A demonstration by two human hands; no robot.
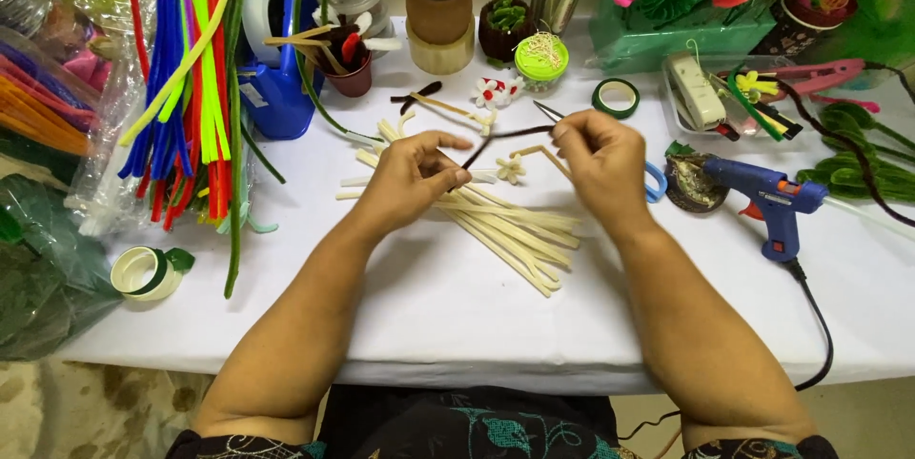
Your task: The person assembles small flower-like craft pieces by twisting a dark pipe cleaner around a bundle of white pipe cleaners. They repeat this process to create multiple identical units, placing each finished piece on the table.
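Two hands [410,178] and [596,159] pinching one dark brown pipe cleaner [505,135] between them, left fingertips closed on its lower end, right fingertips closed on the upper end together with small scissors [548,113], all held just above the white desk [448,316]. Judged early in the work: stem uncut and unshaped, a heap of cream pipe cleaners [505,225] lying loose beneath, only a few small white flowers [493,92] finished beyond. Farther out, a blue glue gun [767,202] to the right, green tape roll [616,97] behind it, another tape roll [143,273] at the left edge. Clear plastic bags [57,87] of coloured stems at far left, a bright loose bundle [191,68] beside them; round green-lidded tub [541,59] and green box of pink blooms [677,35] at the back.
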